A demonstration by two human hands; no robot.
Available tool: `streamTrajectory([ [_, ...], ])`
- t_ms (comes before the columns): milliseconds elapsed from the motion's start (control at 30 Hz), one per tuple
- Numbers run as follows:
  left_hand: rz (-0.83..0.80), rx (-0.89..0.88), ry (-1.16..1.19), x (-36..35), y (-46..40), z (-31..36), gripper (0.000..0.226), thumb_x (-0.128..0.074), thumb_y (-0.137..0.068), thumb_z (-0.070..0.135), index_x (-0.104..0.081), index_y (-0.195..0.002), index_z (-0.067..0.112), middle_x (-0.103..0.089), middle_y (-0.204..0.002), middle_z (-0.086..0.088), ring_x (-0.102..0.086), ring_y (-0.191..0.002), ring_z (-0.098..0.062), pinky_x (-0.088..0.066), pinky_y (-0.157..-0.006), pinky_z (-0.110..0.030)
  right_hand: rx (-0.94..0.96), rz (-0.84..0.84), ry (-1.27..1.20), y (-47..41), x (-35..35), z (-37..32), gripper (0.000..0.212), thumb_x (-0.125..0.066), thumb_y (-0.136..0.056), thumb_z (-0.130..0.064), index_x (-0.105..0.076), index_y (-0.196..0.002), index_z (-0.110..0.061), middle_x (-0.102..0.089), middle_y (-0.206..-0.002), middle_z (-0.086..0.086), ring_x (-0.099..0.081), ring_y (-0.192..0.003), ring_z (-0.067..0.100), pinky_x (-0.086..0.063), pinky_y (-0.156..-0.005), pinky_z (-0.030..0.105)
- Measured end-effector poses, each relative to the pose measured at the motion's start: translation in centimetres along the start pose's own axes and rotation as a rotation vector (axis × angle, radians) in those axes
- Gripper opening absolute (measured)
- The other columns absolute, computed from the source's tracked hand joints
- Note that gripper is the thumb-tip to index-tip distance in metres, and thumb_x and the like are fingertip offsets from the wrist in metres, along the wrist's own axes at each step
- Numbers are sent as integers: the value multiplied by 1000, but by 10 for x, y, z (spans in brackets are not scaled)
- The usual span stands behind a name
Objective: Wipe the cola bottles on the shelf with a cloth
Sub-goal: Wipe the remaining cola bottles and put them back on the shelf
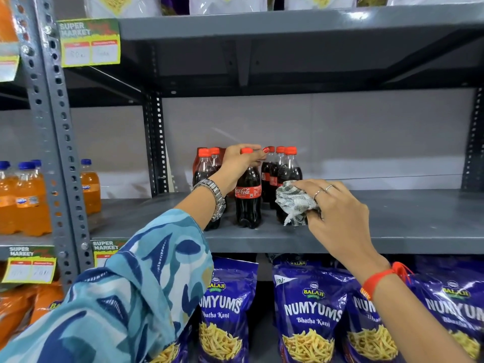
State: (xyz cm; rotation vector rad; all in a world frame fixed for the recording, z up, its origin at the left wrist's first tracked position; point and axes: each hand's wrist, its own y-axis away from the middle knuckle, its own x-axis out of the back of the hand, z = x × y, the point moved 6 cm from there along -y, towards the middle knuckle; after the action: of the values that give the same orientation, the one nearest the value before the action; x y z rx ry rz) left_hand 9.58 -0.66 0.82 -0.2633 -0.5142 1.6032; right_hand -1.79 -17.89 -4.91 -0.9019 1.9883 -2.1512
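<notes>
Several small cola bottles with red caps stand in a cluster on the grey metal shelf point(392, 226). My left hand point(239, 161) grips the neck of the front cola bottle point(248, 197), just under its cap; the bottle stands upright on the shelf. My right hand point(337, 213) holds a bunched white-and-grey checked cloth point(294, 203), pressed against the front of the right-hand cola bottle point(290, 171), whose lower half is hidden by the cloth. More bottles point(207, 166) stand behind my left wrist.
Orange soda bottles point(23, 200) fill the neighbouring shelf at left, past a perforated grey upright point(52, 142). Blue snack bags point(309, 310) hang on the shelf below. Bare shelf stretches to the right of the bottles. Another shelf sits overhead point(288, 24).
</notes>
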Motion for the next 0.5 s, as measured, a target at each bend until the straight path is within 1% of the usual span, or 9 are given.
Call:
streamTrajectory([
  [33,9,2,-39,0,0,1,42,-70,-78,17,-57,-117,7,-63,-115,-9,-62,-99,-16,-46,-85,-15,-8,-3,6,0,-1,3,61,-61,-59,5,-65,-108,-31,-68,-100,-14,-57,-86,17,-32,-43,15],
  [67,32,-15,-103,1,0,3,48,-72,-76,21,-55,-120,11,-59,-122,-7,-55,-110,-17,-39,-92,-21,-18,-4,10,0,-1,7,60,-61,-59,5,-65,-108,-31,-68,-100,-13,-57,-86,17,-30,-44,14],
  [100,67,-72,-172,3,2,9,55,-72,-75,26,-51,-124,14,-54,-128,-5,-49,-118,-17,-34,-94,-24,-31,-2,16,0,-1,13,60,-61,-60,4,-65,-108,-31,-68,-100,-13,-57,-87,18,-28,-45,12],
  [133,108,-181,-230,4,6,19,60,-72,-75,29,-46,-128,15,-50,-133,-4,-44,-124,-16,-31,-97,-26,-45,1,24,0,-2,19,59,-61,-60,4,-65,-108,-30,-68,-101,-12,-58,-88,19,-25,-47,11],
  [200,171,-474,-318,5,24,47,60,-67,-80,32,-42,-132,18,-44,-141,-2,-31,-135,-14,-22,-106,-27,-82,7,38,0,-2,36,57,-60,-63,3,-64,-110,-29,-67,-105,-10,-57,-92,22,-24,-48,13],
  [267,171,-670,-402,4,38,65,54,-60,-84,35,-42,-132,21,-40,-145,0,-20,-141,-14,-9,-115,-34,-138,-14,37,0,-4,57,54,-60,-67,2,-63,-113,-26,-66,-109,-5,-55,-97,25,-33,-51,22],
  [333,173,-722,-572,9,39,72,54,-52,-87,42,-38,-135,23,-36,-148,1,-12,-143,-15,3,-117,-42,-182,-76,8,-1,-9,76,52,-60,-69,2,-63,-115,-24,-65,-111,-2,-53,-100,29,-45,-60,32],
  [367,182,-721,-672,14,36,72,55,-47,-88,45,-35,-137,24,-33,-150,1,-9,-144,-15,7,-116,-43,-191,-113,-17,-2,-13,85,52,-60,-70,2,-63,-115,-24,-65,-113,-1,-53,-101,30,-47,-65,36],
  [500,195,-666,-892,39,29,66,59,-34,-92,51,-23,-143,24,-19,-155,0,0,-145,-16,14,-112,-47,-150,-226,-70,-7,-28,102,60,-57,-67,12,-62,-119,-19,-64,-118,5,-52,-102,35,-47,-78,39],
])
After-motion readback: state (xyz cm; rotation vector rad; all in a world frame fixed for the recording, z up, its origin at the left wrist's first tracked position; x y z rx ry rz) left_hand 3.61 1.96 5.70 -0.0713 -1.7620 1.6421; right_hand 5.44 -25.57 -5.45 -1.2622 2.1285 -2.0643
